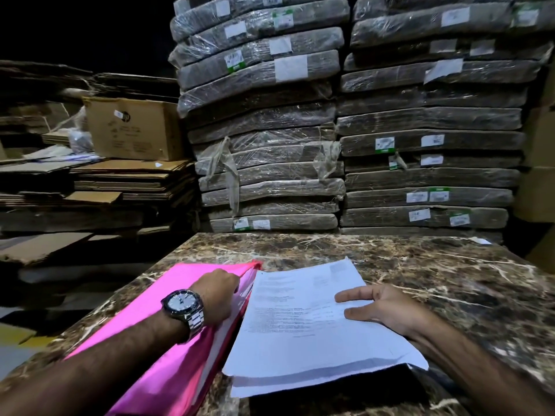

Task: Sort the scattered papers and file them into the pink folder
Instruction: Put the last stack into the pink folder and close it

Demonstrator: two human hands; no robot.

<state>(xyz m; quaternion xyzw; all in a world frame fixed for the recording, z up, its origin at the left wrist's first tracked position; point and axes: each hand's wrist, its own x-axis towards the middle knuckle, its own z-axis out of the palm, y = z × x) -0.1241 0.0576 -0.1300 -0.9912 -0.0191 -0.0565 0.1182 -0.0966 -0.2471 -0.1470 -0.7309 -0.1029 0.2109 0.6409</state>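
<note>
A pink folder (168, 349) lies on the left part of a brown marble table (420, 265), its opening edge facing right. My left hand (214, 295), with a steel watch on the wrist, grips the folder's top flap at that edge and holds it slightly raised. A stack of white printed papers (300, 325) sits just right of the folder, its left edge against the opening. My right hand (381, 307) holds the stack's right side, thumb and fingers resting on the top sheet.
Tall stacks of plastic-wrapped flat bundles (270, 139) rise right behind the table. Flattened cardboard (120, 181) and a brown carton (135, 127) are piled at the left. A small white scrap (480, 241) lies at the table's far right edge.
</note>
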